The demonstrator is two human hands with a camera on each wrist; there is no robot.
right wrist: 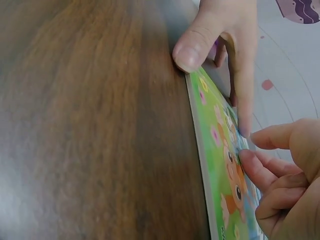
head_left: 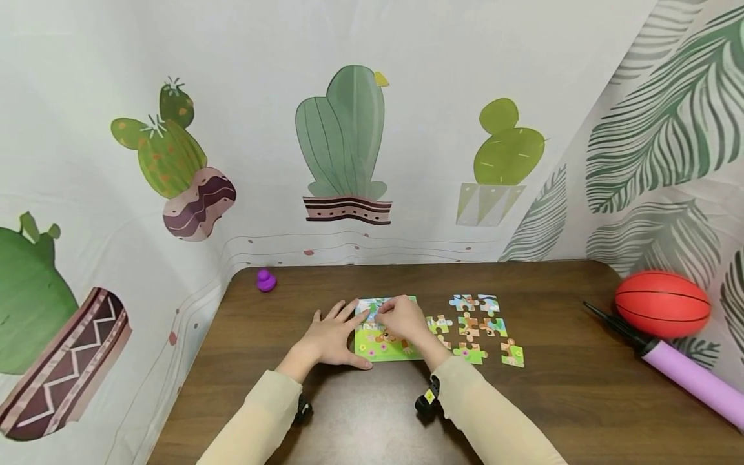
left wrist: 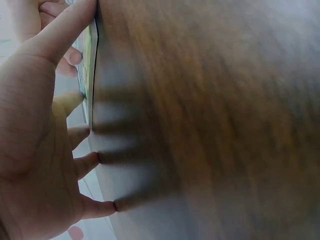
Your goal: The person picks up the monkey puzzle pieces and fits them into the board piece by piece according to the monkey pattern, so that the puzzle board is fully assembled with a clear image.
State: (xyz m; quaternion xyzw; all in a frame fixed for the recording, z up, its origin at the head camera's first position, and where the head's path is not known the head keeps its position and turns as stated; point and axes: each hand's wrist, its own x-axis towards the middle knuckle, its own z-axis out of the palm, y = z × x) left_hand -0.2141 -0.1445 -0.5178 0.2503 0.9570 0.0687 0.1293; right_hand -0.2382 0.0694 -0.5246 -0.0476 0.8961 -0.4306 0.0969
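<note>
A jigsaw board [head_left: 380, 352] with a green and blue cartoon animal picture lies flat on the table. My left hand [head_left: 332, 337] is spread at its left side, the thumb by the near left corner and the index finger reaching over the picture. In the left wrist view, the other fingertips [left wrist: 107, 206] touch down past the board's edge. Over the upper middle of the board, my right hand [head_left: 403, 318] pinches a small bluish puzzle piece [right wrist: 243, 143] low against the picture. The fingers mostly hide this piece.
Several loose puzzle pieces [head_left: 468, 327] lie right of the board, one piece [head_left: 512, 353] farthest right. A purple rubber duck [head_left: 266, 281] sits at the back left. At the right are a red ball [head_left: 662, 304] and a lilac pump [head_left: 692, 378] with a black nozzle.
</note>
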